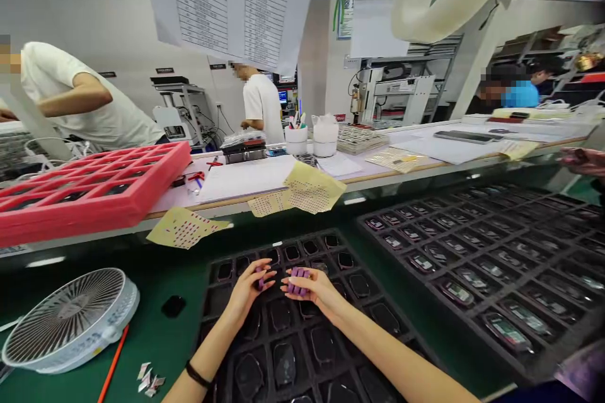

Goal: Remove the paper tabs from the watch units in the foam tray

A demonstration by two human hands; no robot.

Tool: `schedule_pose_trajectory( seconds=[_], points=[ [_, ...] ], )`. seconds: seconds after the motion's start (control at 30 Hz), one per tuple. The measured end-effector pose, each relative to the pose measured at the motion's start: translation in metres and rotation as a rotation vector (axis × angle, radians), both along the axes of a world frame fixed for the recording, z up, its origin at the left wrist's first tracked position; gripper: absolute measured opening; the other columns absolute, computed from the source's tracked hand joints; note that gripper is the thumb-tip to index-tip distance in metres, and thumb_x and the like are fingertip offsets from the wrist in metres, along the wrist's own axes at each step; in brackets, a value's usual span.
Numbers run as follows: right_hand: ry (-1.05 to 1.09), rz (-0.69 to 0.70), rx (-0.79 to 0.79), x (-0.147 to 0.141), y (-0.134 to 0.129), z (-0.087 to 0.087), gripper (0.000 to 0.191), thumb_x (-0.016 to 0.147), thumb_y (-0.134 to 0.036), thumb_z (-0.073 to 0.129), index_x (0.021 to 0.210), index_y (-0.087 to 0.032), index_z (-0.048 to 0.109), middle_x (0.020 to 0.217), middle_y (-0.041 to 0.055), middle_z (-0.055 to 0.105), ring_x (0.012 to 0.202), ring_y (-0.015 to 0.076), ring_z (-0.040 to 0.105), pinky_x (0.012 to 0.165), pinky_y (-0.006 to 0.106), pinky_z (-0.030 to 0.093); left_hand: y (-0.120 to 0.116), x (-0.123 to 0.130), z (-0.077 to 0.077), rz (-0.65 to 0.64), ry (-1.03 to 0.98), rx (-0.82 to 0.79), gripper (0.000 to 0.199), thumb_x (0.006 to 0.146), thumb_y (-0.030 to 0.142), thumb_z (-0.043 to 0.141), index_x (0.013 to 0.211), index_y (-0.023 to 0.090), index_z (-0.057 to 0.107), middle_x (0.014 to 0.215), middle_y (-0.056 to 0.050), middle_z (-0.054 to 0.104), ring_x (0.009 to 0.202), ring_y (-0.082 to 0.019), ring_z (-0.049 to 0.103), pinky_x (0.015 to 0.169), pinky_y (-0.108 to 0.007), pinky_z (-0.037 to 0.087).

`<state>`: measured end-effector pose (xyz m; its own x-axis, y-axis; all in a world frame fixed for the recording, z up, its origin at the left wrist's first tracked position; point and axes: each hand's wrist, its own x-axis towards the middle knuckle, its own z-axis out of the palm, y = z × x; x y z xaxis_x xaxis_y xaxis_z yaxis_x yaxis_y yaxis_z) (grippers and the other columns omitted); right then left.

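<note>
Green bench top (pixel 165 274) shows bare beside the left and right edges of the black compartment tray (pixel 265 352); above it, left hand (pixel 253 283) and right hand (pixel 309 288) curl apart, purple at their fingers, any grip unclear.

Both hands (pixel 278 281) over a black compartmented tray (pixel 283 334).

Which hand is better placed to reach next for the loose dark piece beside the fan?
Probably the left hand: it is nearer the dark piece by the fan; the right hand would have to cross the left arm.
</note>
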<state>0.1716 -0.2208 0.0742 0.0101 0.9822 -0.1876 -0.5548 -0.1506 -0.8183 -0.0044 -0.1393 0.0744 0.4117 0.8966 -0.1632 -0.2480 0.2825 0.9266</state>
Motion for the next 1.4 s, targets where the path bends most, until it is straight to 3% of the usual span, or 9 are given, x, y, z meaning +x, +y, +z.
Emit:
schedule_pose_trajectory(
  seconds=[0.17,0.33,0.57,0.73,1.0,1.1,1.17,1.27,1.4],
  points=[
    [-0.051,0.020,-0.021,0.002,-0.003,0.001,0.045,0.051,-0.031,0.089,0.089,-0.014,0.071,0.088,0.0097,0.075,0.084,0.0263,0.072,0.086,0.044,0.055,-0.008,0.003,0.005,0.018,0.093,0.167,0.026,0.070,0.022,0.064,0.095,0.018,0.070,0.104,-0.006,0.062,0.098,-0.022,0.063,0.086,-0.036,0.052],
    [-0.104,0.000,-0.019,0.005,-0.005,0.000,0.045,0.048,-0.033,0.089,0.085,-0.015,0.071,0.086,0.0095,0.075,0.084,0.0268,0.072,0.089,0.046,0.054,-0.002,-0.016,0.011,0.228,0.369,0.462,0.026,0.074,0.014,0.055,0.095,0.018,0.070,0.096,-0.005,0.058,0.098,-0.020,0.057,0.094,-0.036,0.047],
    [-0.172,0.027,0.009,-0.001,-0.005,-0.003,0.041,0.052,-0.031,0.088,0.086,-0.015,0.072,0.089,0.0097,0.075,0.087,0.0269,0.071,0.090,0.045,0.055,-0.014,-0.072,-0.007,0.276,0.780,0.678,0.035,0.079,0.009,0.047,0.105,0.021,0.068,0.098,-0.005,0.055,0.100,-0.019,0.056,0.097,-0.034,0.043],
    [-0.190,0.084,0.025,-0.017,-0.006,-0.002,0.042,0.052,-0.031,0.088,0.087,-0.015,0.072,0.084,0.0088,0.075,0.083,0.0258,0.072,0.087,0.043,0.056,-0.018,-0.087,-0.014,0.259,0.848,0.705,0.036,0.078,0.007,0.046,0.104,0.021,0.067,0.103,-0.006,0.057,0.121,-0.024,0.046,0.109,-0.041,0.032],
    [-0.183,0.150,0.031,-0.037,0.008,-0.001,0.044,0.049,-0.031,0.089,0.085,-0.014,0.071,0.081,0.0081,0.075,0.079,0.0232,0.072,0.081,0.037,0.058,-0.017,-0.082,-0.017,0.174,0.906,0.779,0.032,0.080,0.005,0.045,0.104,0.016,0.062,0.111,-0.010,0.058,0.124,-0.026,0.046,0.111,-0.047,0.030],
    [-0.182,0.194,0.027,-0.041,0.018,-0.001,0.043,0.048,-0.031,0.089,0.083,-0.013,0.071,0.080,0.0088,0.075,0.077,0.0226,0.072,0.078,0.036,0.059,-0.019,-0.078,-0.004,0.134,0.910,0.849,0.030,0.084,0.014,0.052,0.113,0.016,0.059,0.129,-0.014,0.052,0.135,-0.028,0.034,0.114,-0.051,0.022],
    [-0.191,0.230,0.035,-0.043,0.022,0.000,0.042,0.049,-0.032,0.089,0.083,-0.014,0.071,0.079,0.0087,0.075,0.075,0.0220,0.072,0.075,0.035,0.059,-0.022,-0.073,0.008,-0.020,0.826,0.944,0.043,0.084,0.024,0.059,0.126,0.020,0.052,0.142,-0.012,0.042,0.139,-0.027,0.029,0.116,-0.048,0.021],
    [-0.215,0.288,0.063,-0.046,0.026,0.003,0.040,0.051,-0.035,0.088,0.080,-0.014,0.071,0.076,0.0077,0.074,0.072,0.0212,0.071,0.069,0.032,0.059,-0.026,-0.061,0.024,-0.324,0.613,1.022,0.065,0.080,0.030,0.067,0.138,0.023,0.041,0.145,-0.012,0.042,0.133,-0.025,0.041,0.110,-0.041,0.034],
    [-0.272,0.310,0.094,-0.050,0.028,0.003,0.038,0.053,-0.044,0.085,0.071,-0.014,0.068,0.068,0.0064,0.071,0.063,0.0185,0.068,0.061,0.030,0.058,-0.024,-0.048,0.026,-0.339,0.513,0.987,0.056,0.075,0.031,0.072,0.127,0.020,0.054,0.125,-0.011,0.061,0.114,-0.023,0.059,0.099,-0.035,0.045]
  ],
)
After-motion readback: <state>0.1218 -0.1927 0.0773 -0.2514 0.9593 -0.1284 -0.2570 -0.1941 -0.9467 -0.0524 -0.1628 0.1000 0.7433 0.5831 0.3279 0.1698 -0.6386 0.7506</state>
